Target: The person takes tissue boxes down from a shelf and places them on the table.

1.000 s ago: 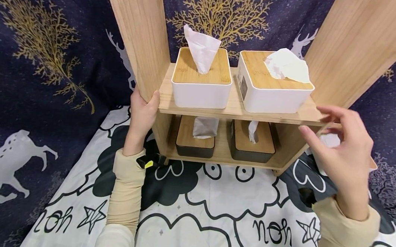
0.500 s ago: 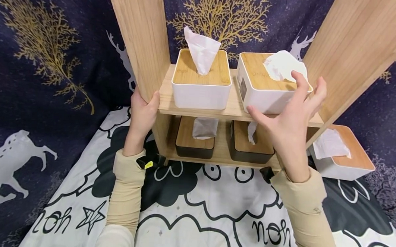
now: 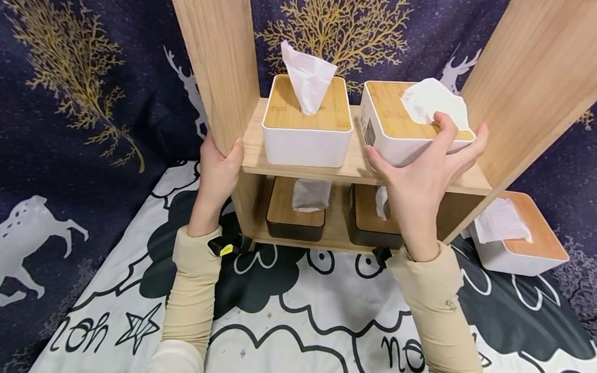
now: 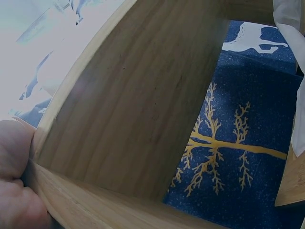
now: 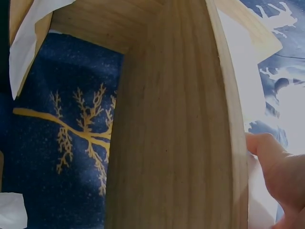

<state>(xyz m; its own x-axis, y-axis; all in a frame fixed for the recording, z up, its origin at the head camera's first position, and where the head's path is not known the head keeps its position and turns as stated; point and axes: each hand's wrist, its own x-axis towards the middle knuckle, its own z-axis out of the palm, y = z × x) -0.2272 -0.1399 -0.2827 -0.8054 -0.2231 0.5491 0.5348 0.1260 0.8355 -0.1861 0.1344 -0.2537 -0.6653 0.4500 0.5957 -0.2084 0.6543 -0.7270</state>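
Observation:
A wooden shelf carries two white tissue boxes with bamboo lids on its upper board. My left hand grips the shelf's left side panel, thumb at the front edge; part of that hand shows at the panel's corner in the left wrist view. My right hand spans the front of the right tissue box, thumb at its left front corner and fingers over its right end. That box stands askew, a white tissue lying over its lid. The left tissue box has its tissue upright.
Two dark tissue boxes with wooden lids, one on the left and one on the right, stand on the lower board. Another white tissue box rests on the patterned cloth right of the shelf. A right side panel rises beside my right hand.
My right hand has come left from beside the shelf's right end to the right white tissue box, and its thumb and fingers have closed on it. My left hand has kept its grip.

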